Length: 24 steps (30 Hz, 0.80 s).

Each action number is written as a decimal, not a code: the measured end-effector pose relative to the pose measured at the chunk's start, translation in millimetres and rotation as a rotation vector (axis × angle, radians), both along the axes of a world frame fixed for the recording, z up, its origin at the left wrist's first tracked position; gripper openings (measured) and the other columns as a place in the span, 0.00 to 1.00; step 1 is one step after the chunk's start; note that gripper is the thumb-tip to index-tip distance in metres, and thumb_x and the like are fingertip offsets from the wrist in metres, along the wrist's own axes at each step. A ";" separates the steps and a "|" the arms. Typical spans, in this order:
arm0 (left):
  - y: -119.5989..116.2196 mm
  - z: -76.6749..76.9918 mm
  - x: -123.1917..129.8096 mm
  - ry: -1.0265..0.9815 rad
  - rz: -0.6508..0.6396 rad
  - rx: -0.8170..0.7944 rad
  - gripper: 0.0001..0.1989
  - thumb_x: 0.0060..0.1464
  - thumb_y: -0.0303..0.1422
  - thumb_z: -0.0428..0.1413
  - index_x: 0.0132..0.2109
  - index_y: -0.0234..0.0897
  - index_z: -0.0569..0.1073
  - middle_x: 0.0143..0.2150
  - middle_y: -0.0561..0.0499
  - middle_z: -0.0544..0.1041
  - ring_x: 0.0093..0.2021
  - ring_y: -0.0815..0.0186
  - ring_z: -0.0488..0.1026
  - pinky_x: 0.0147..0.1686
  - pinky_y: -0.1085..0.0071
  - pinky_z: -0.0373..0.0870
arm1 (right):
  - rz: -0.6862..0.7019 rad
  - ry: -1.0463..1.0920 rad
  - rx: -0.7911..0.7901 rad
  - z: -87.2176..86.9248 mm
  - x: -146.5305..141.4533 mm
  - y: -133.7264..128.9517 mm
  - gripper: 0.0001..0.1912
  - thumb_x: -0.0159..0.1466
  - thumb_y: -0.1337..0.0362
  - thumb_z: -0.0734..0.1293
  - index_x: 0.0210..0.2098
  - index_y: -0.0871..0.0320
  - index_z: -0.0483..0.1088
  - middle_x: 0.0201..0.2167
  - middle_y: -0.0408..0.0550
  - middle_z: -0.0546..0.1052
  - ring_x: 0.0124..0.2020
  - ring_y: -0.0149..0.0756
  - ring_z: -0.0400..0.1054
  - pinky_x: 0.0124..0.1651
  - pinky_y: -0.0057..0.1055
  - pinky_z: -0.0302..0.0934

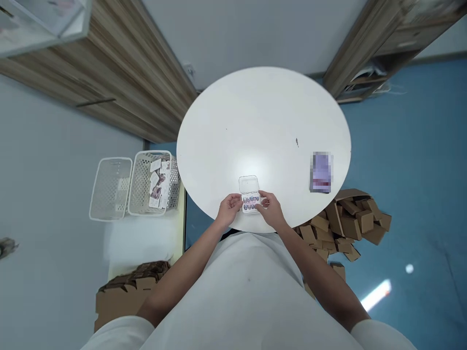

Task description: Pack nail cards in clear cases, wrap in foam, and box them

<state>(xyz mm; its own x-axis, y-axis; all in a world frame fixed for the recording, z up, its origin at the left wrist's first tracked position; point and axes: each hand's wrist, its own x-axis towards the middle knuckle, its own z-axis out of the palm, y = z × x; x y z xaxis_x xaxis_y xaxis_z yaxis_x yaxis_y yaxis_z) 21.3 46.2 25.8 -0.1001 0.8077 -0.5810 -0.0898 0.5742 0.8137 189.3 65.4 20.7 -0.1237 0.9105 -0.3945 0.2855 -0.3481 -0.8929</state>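
Note:
A small clear case [249, 184] lies near the table's front edge with its lid raised and tilted away from me. Two rows of small, dark patterned pieces [250, 200] sit in its lower half, perhaps press-on nails, but they are too small to be sure. My left hand [229, 209] pinches the case at its left side, fingers curled. On the opposite side, my right hand [272, 210] grips the right edge, its thumb over the lower right corner and the pieces there. Both hands rest close to the white round table [262, 112].
A blurred purple item [321, 171] lies at the table's right. White baskets [111, 189] stand at the left, one with printed cards [159, 187]. Brown cardboard boxes [350, 221] are heaped on the floor at right; more cardboard [124, 301] is stacked lower left. Wooden cabinets [134, 58] flank the table.

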 end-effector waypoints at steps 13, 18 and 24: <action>-22.5 38.2 -73.4 -0.365 -0.250 0.077 0.20 0.39 0.36 0.63 0.40 0.34 0.69 0.29 0.49 0.76 0.29 0.69 0.73 0.36 0.69 0.65 | -0.293 0.492 -0.210 58.0 -54.3 -37.6 0.23 0.51 0.51 0.66 0.44 0.54 0.69 0.39 0.48 0.74 0.34 0.34 0.67 0.39 0.32 0.60; -32.3 45.7 -88.5 -0.480 -0.271 0.034 0.18 0.39 0.34 0.63 0.39 0.34 0.69 0.31 0.48 0.76 0.30 0.69 0.73 0.35 0.71 0.66 | -0.309 0.620 -0.174 68.0 -73.3 -50.0 0.22 0.51 0.55 0.67 0.46 0.51 0.66 0.40 0.47 0.74 0.37 0.35 0.67 0.40 0.33 0.60; -42.9 49.8 -91.7 -0.607 -0.162 -0.031 0.16 0.40 0.31 0.63 0.38 0.33 0.70 0.29 0.50 0.74 0.27 0.72 0.71 0.31 0.74 0.67 | -0.278 0.766 -0.131 79.1 -82.1 -56.4 0.16 0.51 0.60 0.67 0.40 0.52 0.69 0.42 0.46 0.73 0.37 0.35 0.67 0.39 0.33 0.61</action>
<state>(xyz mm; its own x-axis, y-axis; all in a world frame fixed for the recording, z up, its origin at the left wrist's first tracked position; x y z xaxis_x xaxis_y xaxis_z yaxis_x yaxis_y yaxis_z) -70.4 3.2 75.6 0.3774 0.7668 -0.5192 -0.4403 0.6418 0.6278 107.2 9.0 99.8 -0.1783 0.9002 -0.3972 -0.4978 -0.4307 -0.7528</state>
